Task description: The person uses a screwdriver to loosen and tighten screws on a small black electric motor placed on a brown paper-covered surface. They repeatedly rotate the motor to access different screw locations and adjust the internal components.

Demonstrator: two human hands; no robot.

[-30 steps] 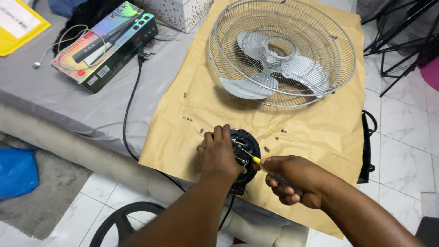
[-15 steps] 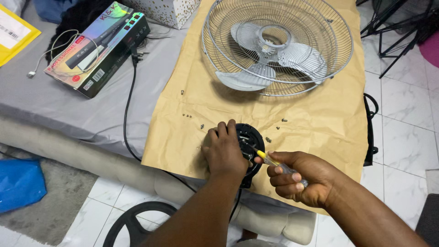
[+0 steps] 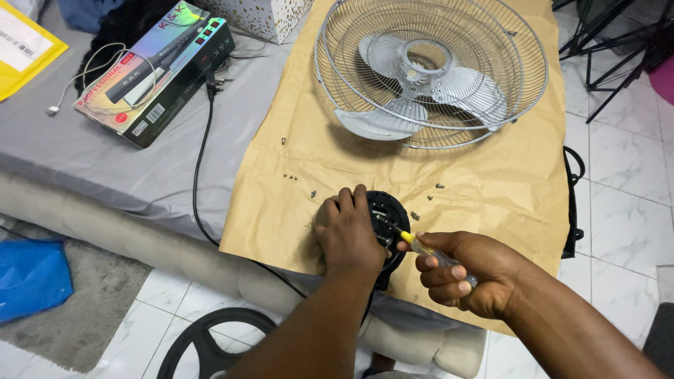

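My left hand [image 3: 347, 235] presses down on a round black fan motor housing [image 3: 388, 210] that lies on brown paper [image 3: 491, 175] near the bed's edge. My right hand [image 3: 467, 272] grips a small yellow-handled screwdriver [image 3: 420, 245], its tip pushed into the housing right beside my left fingers. Several loose screws [image 3: 295, 176] are scattered on the paper around the housing. Farther back on the paper lies the wire fan guard [image 3: 432, 70] with the grey blades inside it.
A black power cord [image 3: 200, 161] runs from the housing across the grey sheet. A colourful long box [image 3: 158, 70] and a yellow envelope [image 3: 24, 45] lie at the left. A black round fan base [image 3: 210, 344] and a blue bag [image 3: 31, 277] sit on the floor.
My hands and the screwdriver stay on the housing; the view has shifted slightly, and the right hand has turned a little on the screwdriver.
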